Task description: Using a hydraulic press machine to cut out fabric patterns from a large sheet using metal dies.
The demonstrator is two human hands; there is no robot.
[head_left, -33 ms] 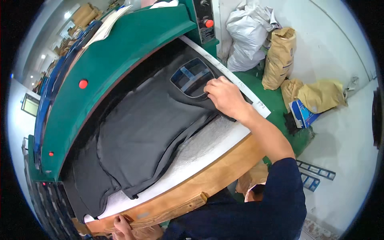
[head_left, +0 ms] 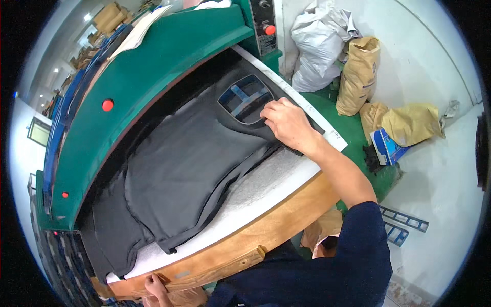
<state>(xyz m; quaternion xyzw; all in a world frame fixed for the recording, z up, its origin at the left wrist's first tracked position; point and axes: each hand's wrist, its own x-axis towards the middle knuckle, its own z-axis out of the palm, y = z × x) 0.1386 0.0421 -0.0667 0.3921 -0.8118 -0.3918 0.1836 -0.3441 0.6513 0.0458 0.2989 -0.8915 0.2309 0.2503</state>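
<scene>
One cover [head_left: 169, 169] is lying on the white sheet [head_left: 250, 212]; spreading is appearing mostly done, the uneven near edge apparently outstanding. Right hand [head_left: 287, 123] is pinching the cover; left hand [head_left: 154, 284] is gripping the board [head_left: 291, 217].

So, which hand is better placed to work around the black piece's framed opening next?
Probably the right hand: it is at the edge of the framed opening. The left hand is well away, at the wooden board.
</scene>
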